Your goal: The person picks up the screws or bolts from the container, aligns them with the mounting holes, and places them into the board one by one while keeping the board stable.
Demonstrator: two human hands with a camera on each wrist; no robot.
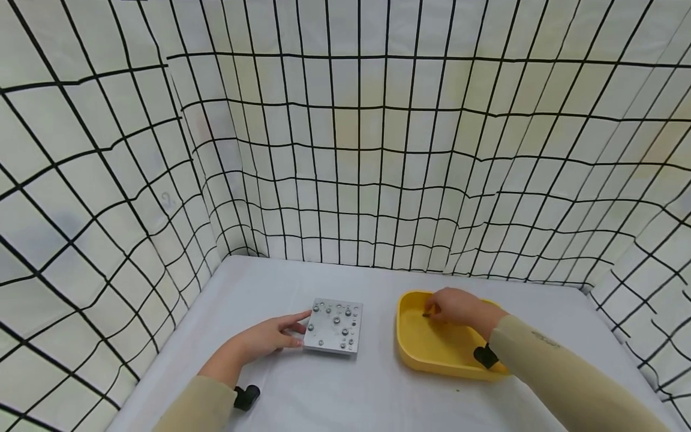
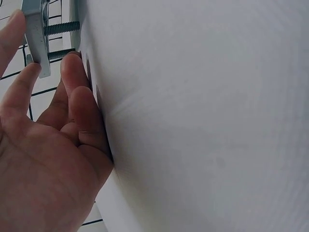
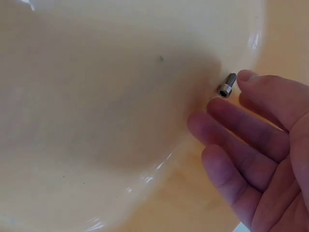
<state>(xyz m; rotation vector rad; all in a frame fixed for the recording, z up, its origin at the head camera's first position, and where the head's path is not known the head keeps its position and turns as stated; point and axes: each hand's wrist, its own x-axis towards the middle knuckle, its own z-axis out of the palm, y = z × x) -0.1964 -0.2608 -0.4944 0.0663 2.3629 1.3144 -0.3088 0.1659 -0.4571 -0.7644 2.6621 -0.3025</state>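
Note:
A square silver metal plate (image 1: 333, 327) with several screws set in its top lies on the white table. My left hand (image 1: 272, 336) is at its left edge, the thumb and index fingertips touching the plate. Threaded screw ends (image 2: 63, 27) stick out beneath the plate in the left wrist view, and the other fingers (image 2: 79, 72) rest loosely bent on the table below. Over the yellow tray (image 1: 432, 354), my right hand (image 1: 456, 306) pinches a small socket head screw (image 3: 227, 86) at the thumb tip. The index finger is mostly hidden behind the thumb.
White walls with a black grid (image 1: 356, 150) enclose the table (image 1: 372, 396) at the back and sides. A tiny dark speck (image 1: 457, 390) lies in front of the tray. Each wrist carries a small black camera.

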